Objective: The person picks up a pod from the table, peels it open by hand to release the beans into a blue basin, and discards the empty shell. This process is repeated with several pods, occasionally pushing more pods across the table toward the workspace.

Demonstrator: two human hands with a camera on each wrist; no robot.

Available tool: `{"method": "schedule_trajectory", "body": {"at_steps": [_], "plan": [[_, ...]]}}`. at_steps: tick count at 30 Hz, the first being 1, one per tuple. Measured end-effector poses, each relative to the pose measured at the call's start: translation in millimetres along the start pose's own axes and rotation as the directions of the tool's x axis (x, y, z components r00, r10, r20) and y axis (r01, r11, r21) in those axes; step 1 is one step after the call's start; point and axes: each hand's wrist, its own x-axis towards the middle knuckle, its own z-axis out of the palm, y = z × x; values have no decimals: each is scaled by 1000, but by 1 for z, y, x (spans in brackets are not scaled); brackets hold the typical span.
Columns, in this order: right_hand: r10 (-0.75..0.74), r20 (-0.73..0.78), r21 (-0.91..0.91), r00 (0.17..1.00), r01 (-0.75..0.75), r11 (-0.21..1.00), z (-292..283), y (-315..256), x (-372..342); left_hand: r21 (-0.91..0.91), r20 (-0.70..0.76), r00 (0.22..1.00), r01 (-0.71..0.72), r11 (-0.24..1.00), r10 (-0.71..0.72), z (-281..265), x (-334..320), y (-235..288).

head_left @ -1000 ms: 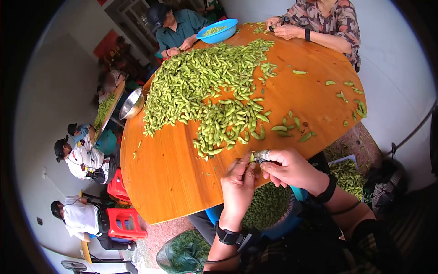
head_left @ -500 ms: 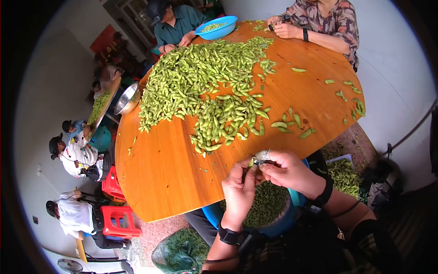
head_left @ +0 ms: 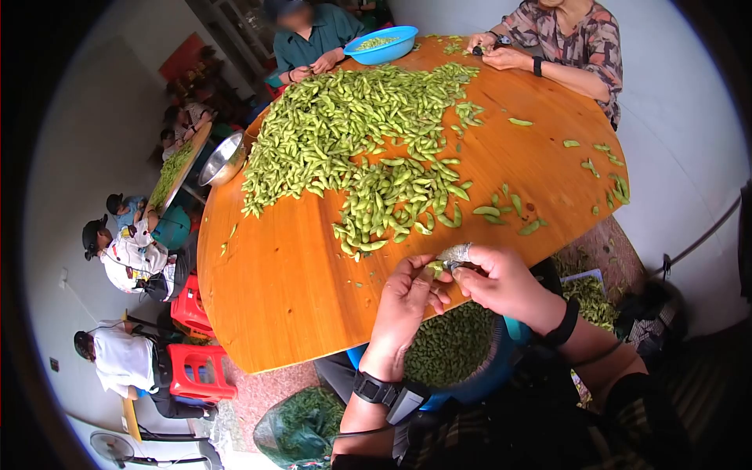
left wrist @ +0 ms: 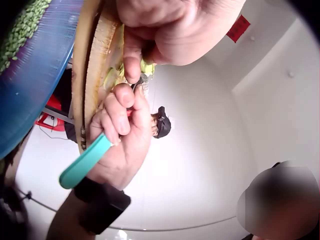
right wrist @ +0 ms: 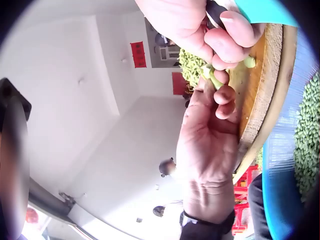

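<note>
In the head view my left hand (head_left: pixel 401 304) pinches a green soybean pod (right wrist: pixel 216 79) over the table's near edge. Its thumb and index finger hold the pod, while the other fingers bend loosely below. Meeting it from the other side, my right hand (head_left: pixel 505 283) grips a tool with a teal handle (left wrist: pixel 86 162). The handle sticks out of the curled fingers in the left wrist view; the tool's working end is mostly hidden at the pod. A silvery wrap (head_left: pixel 454 252) covers the right index finger. Below both hands, a blue basin (head_left: pixel 507 362) holds shelled green beans (head_left: pixel 453 345).
A big heap of pods (head_left: pixel 337 133) covers much of the wooden table (head_left: pixel 274 290). Loose pods (head_left: pixel 492 211) lie to its right. Two people sit across, beside a blue bowl (head_left: pixel 382 53). A metal bowl (head_left: pixel 224 159) stands at the left edge; red stools (head_left: pixel 200 372) stand beyond.
The left hand has turned a little and its lower fingers have loosened, with the pod still pinched. Both hands stay together; the right hand keeps its grip on the teal-handled tool.
</note>
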Motion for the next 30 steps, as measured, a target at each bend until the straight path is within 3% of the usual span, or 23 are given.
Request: {"method": "schedule_trajectory", "body": {"at_steps": [1, 3, 8, 10, 16, 18, 19, 21, 22, 23, 24, 26, 28, 30], "plan": [[-2, 5, -3, 1000, 2, 1000, 5, 2, -2, -2, -4, 1000, -4, 1000, 4, -1, 0, 0], [-285, -87, -105, 955, 276, 955, 14, 6, -5, -161, 59, 997, 67, 985, -58, -2, -1, -1], [-182, -52, -122, 982, 175, 977, 13, 3, -4, -189, -8, 998, 54, 981, -56, -6, 5, -7], [-52, -52, -40, 997, 50, 998, 12, 3, -2, -189, -18, 998, 60, 980, -65, -6, 5, -6], [-66, -47, -33, 997, 65, 997, 12, -3, 0, -262, -5, 1000, -9, 965, 8, -4, 3, -6], [-75, -49, -22, 996, 74, 997, 14, -2, -1, -93, 43, 996, -80, 992, 84, -6, 1, -11], [-85, -51, -10, 995, 85, 996, 15, -1, -2, -94, 40, 996, -79, 992, 84, -6, -1, -11], [113, -57, 205, 992, -99, 974, 12, -5, -1, -9, 25, 999, -44, 999, 44, -4, -4, -8], [128, -69, 287, 989, -103, 952, 6, -13, -3, -9, 24, 999, -45, 999, 46, -1, -11, -4], [133, -115, 312, 984, -91, 946, -3, -16, -3, 145, 27, 999, -48, 988, 45, 4, -22, 1], [130, -156, 306, 979, -77, 949, -14, -13, -1, 296, 29, 999, -50, 954, 43, 6, -33, 2], [137, -243, 217, 960, -84, 973, -36, -2, 6, 477, 176, 981, -155, 865, 79, 2, -53, -6], [137, -328, 98, 935, -111, 989, -56, 16, 14, 555, 258, 961, -234, 798, 103, 4, -65, -7], [161, -302, 105, 939, -135, 985, -64, 12, 10, 768, 304, 916, -397, 502, 261, 8, -70, -3]]}}
